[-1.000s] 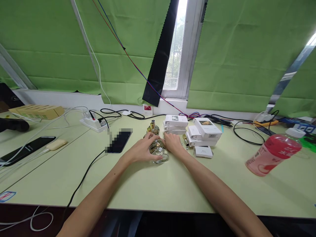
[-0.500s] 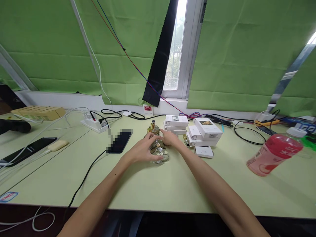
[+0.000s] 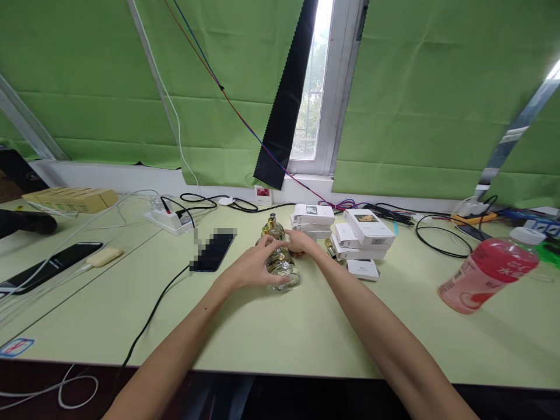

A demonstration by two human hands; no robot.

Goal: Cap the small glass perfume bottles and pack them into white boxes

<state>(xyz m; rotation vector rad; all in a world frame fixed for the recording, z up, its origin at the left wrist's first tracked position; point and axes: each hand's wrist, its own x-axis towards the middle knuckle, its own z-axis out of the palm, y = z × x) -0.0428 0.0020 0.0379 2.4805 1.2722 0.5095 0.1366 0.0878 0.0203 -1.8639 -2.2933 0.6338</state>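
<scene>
Several clear glass bottles [image 3: 282, 269] with gold tops, like perfume bottles, stand close together in a row running away from me. My left hand [image 3: 254, 262] grips the row from its left side, thumb along the nearest bottle and fingers farther up. On the right side of the row, my right hand [image 3: 303, 241] touches a far bottle with its index finger. Its other fingers curl under, and whatever may be inside them is hidden. A gold bottle top [image 3: 330, 249] shows just right of my right wrist.
White boxes stand in a left stack [image 3: 311, 219] and a right stack [image 3: 363, 233], with a small box [image 3: 363, 269] in front. A phone [image 3: 214, 252] lies left of my hands. A pink drink bottle [image 3: 487, 274] stands far right. Cables and a power strip [image 3: 168, 221] run along the back.
The fingers of my right hand have curled in a little beside the bottles. My left hand keeps its place on them. The whole view has shifted very slightly.
</scene>
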